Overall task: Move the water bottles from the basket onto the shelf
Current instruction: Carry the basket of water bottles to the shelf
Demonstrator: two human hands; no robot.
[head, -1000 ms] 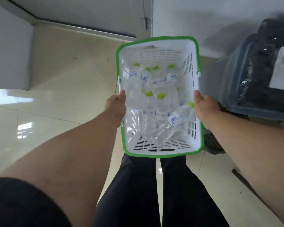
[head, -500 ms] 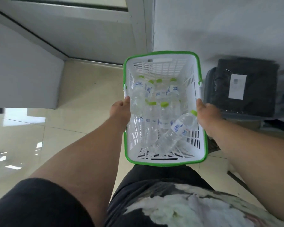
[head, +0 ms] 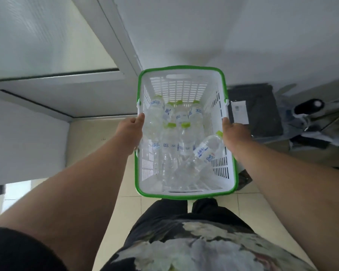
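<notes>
Pale floor tiles lie beneath a white basket with a green rim, held up in the air. Water bottles lie inside it. Left hand at 9 o'clock and right hand at 3 o'clock have fingers clamped on its side rims

Dark bin beside white wall

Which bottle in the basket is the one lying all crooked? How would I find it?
Find the white slatted plastic basket with the green rim, held at both sides by the left hand and right hand. Look just inside its right wall, beside the right hand. That clear green-capped water bottle lies diagonally, cap toward the wall, while the others line up lengthwise.
</notes>
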